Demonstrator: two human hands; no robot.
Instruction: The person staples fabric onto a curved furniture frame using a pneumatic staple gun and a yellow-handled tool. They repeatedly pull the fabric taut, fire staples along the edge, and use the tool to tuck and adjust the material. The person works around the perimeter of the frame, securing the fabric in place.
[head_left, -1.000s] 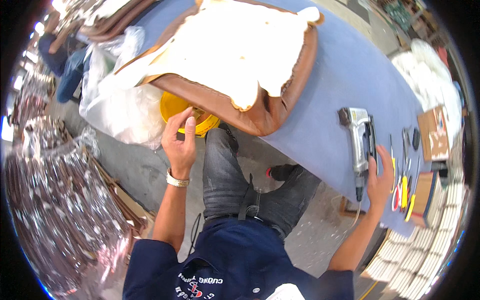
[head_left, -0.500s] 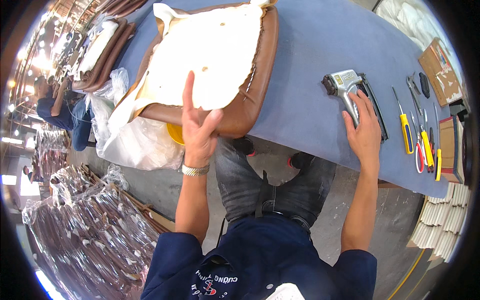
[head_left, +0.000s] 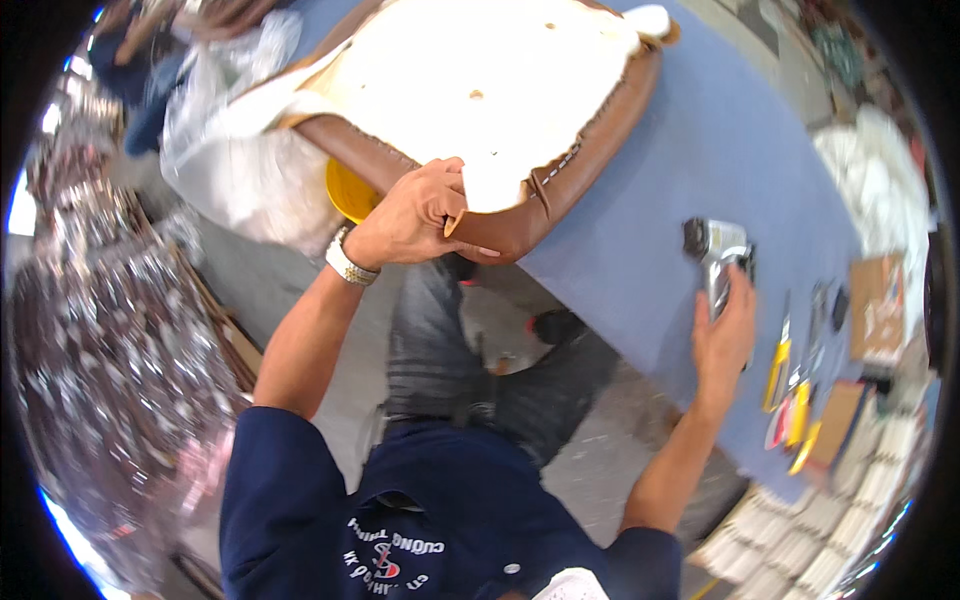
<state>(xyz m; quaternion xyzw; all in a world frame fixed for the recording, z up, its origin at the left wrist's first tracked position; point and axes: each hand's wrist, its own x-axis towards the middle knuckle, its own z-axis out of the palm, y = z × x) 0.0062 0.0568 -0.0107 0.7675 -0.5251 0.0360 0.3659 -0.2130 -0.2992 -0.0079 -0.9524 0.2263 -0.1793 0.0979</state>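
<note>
A seat cushion (head_left: 430, 70) lies with its white underside up on the blue-covered table; its brown leather-like cover is folded over the edge. Along the right edge, a line of staples shows in the brown cover. My left hand (head_left: 420, 215) is closed on the cover at the near corner, pinching a fold of its edge between fingers and thumb. To the right, my right hand (head_left: 727, 335) has its fingers round the handle of a silver staple gun (head_left: 722, 240), which lies on the table. The gun's lower part is hidden by that hand.
Yellow-handled screwdrivers (head_left: 777, 375), pliers and red-handled scissors lie at the table's right, near a cardboard box (head_left: 878, 310). A yellow round thing (head_left: 350, 190) and clear plastic bags (head_left: 235, 180) are below the cushion's left side. Plastic-wrapped brown pieces (head_left: 120, 370) are stacked at left.
My left hand has gone from open above the cushion to closed on its cover's near edge. My right hand has closed round the staple gun's handle. The whole view has shifted and turned.
</note>
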